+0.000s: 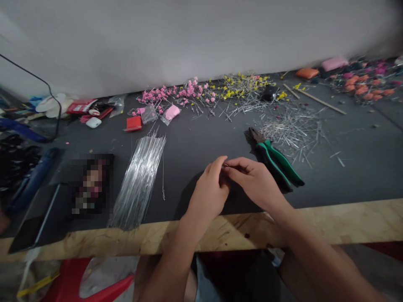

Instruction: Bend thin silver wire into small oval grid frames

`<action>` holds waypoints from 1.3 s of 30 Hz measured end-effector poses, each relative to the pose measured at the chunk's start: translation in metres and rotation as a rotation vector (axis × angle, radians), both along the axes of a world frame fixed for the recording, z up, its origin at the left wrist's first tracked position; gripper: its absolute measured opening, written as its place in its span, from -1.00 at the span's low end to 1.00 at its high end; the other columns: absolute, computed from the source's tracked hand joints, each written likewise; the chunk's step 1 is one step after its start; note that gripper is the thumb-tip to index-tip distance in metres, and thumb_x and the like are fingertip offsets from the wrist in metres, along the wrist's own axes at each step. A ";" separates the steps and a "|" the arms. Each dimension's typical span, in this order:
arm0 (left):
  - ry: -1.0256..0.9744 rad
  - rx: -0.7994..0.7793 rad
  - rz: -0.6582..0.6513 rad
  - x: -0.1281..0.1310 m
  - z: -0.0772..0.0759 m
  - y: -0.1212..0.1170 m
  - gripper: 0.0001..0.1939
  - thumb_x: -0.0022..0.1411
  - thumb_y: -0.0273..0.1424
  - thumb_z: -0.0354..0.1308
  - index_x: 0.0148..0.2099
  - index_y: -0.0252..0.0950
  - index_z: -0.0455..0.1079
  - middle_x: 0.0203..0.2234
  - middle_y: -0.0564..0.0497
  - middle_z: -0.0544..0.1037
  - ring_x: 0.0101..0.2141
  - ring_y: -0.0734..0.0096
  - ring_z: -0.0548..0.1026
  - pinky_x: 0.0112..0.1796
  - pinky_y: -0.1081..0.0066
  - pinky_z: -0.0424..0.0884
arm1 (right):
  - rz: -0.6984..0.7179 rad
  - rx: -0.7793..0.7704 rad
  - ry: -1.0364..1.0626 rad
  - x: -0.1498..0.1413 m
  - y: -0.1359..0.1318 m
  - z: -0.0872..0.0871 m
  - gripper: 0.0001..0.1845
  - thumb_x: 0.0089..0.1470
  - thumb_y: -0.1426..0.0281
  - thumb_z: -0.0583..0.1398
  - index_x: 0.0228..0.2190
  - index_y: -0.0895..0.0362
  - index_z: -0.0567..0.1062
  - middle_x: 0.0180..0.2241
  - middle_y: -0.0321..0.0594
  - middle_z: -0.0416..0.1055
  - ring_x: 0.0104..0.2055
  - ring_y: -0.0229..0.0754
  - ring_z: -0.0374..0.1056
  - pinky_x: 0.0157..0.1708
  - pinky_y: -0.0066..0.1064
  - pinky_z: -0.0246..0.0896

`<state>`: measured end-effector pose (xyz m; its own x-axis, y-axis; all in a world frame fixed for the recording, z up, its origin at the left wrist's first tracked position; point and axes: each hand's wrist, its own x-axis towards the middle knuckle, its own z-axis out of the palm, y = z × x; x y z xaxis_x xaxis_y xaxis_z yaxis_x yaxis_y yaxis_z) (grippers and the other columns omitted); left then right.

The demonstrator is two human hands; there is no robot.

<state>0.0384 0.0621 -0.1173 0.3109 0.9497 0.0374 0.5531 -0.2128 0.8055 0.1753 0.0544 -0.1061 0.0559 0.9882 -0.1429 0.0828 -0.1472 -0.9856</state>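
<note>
My left hand and my right hand meet at the fingertips above the table's front part. Both are closed in a pinch around something tiny, mostly hidden by the fingers. Just right of my right hand lie pliers with green and black handles, jaws pointing away from me. To the left of my left hand is a thick bundle of straight silvery wires. A single wire with a twisted end lies beside that bundle.
Pink-tipped wires, yellow-tipped wires and loose wire pieces spread along the back. Orange pieces lie far right. A phone with a blurred screen sits left. The table has a wooden front edge; a wall stands behind.
</note>
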 end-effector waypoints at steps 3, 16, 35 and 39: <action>-0.007 -0.012 -0.006 0.001 -0.001 0.001 -0.45 0.12 -0.62 0.01 0.16 -0.19 0.24 -0.02 -0.15 0.48 -0.05 0.14 0.47 -0.08 0.12 0.43 | 0.000 -0.008 -0.026 0.000 0.000 0.000 -0.87 0.04 0.38 0.22 -0.37 0.03 0.60 -0.38 -0.31 0.57 -0.31 -0.17 0.44 -0.28 -0.32 0.27; -0.013 -0.004 0.035 0.005 -0.004 0.002 -0.63 0.14 -0.56 0.08 -0.01 -0.16 0.29 -0.27 -0.07 0.52 -0.30 0.22 0.50 -0.30 0.24 0.43 | 0.000 0.027 -0.074 -0.002 0.001 0.000 -0.83 0.05 0.40 0.22 -0.33 0.00 0.63 -0.38 -0.32 0.58 -0.30 -0.15 0.44 -0.27 -0.31 0.26; -0.555 -0.380 0.117 0.003 0.026 0.011 -0.79 0.19 -0.41 0.14 -0.10 -0.27 0.41 -0.34 0.01 0.54 -0.36 0.42 0.54 -0.40 0.46 0.50 | 0.097 -0.021 0.105 0.018 0.017 0.008 -0.86 0.05 0.33 0.24 -0.35 0.08 0.59 -0.42 -0.30 0.52 -0.40 -0.27 0.38 -0.37 -0.41 0.27; -0.587 -0.396 0.157 0.004 0.030 0.010 -0.81 0.17 -0.42 0.19 -0.14 -0.29 0.43 -0.41 0.07 0.54 -0.44 0.53 0.51 -0.36 0.50 0.50 | 0.095 -0.025 0.141 0.016 0.015 0.009 -0.86 0.03 0.32 0.25 -0.35 0.10 0.57 -0.43 -0.28 0.53 -0.41 -0.25 0.41 -0.37 -0.39 0.31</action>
